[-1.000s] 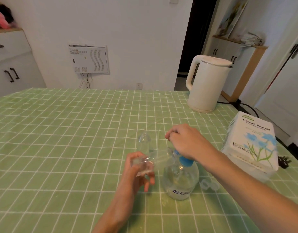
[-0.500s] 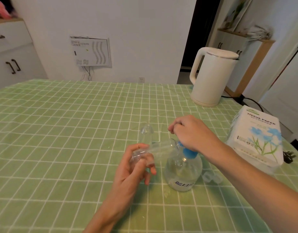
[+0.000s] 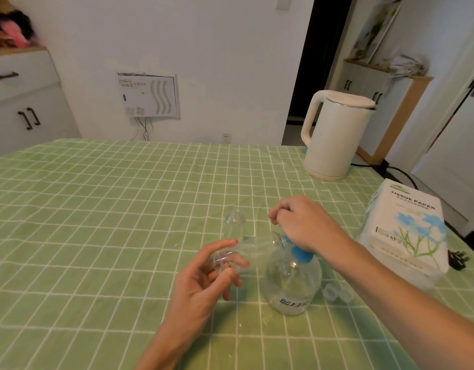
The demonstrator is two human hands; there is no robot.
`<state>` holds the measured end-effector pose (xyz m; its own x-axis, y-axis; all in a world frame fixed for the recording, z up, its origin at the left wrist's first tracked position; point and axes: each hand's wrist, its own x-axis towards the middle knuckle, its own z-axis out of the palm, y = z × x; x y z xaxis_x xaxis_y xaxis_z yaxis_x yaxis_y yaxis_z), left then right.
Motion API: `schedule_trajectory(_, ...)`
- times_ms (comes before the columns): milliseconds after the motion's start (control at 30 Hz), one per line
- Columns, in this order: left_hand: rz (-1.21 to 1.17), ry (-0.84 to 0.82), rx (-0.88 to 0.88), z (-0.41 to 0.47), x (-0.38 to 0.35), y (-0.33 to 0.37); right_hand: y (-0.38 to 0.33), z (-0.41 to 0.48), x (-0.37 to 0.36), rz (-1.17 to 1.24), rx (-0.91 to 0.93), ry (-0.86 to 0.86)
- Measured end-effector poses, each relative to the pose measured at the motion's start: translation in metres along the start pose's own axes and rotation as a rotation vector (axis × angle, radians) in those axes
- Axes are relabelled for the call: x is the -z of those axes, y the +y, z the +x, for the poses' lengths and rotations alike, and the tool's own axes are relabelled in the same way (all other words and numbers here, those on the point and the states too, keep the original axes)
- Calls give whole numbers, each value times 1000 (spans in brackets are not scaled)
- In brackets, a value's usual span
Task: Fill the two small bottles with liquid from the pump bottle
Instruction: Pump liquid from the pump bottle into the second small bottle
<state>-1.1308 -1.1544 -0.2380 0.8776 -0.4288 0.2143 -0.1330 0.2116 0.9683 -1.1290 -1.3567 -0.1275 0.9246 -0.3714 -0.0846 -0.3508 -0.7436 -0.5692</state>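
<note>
Small bottle (image 3: 246, 252) first: which way does it lie? (A)

On its side in the air, long axis close to level. The mouth end points right and a bit up, at the pump top. The base end sits in the left hand (image 3: 203, 281). (B)

Left fingers? (A)

Thumb on top and fingers (image 3: 237, 260) under, clamped on the base end. (B)

Is the mouth touching the nozzle? (A)

Can't tell, the right hand (image 3: 302, 222) covers that spot. (B)

Where's the pump bottle (image 3: 292, 287)? (A)

Upright on the table (image 3: 96, 209), near the middle and just right of the left hand. Clear round body, blue collar, long axis vertical. (B)

Right fingers? (A)

Curled together over the pump head and closed on it from above. The head itself is hidden under the hand. (B)

Second small bottle (image 3: 234, 225)? (A)

Standing upright on the table, mouth up, just behind the held one, with no hand on it. (B)

Any liquid in the small ones? (A)

Both are clear, so no call on the level. (B)

Anything else? (A)

Clear caps (image 3: 334, 291) lie on the table just right of the pump bottle. A tissue box (image 3: 406, 228) sits at the right edge, and a white kettle (image 3: 337, 134) at the far right. (B)
</note>
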Motion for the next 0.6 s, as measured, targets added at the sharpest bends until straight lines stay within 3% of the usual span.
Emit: schedule_trajectory(600, -9, 7, 11, -3, 0, 6, 4, 4, -3, -123, -21, 43)
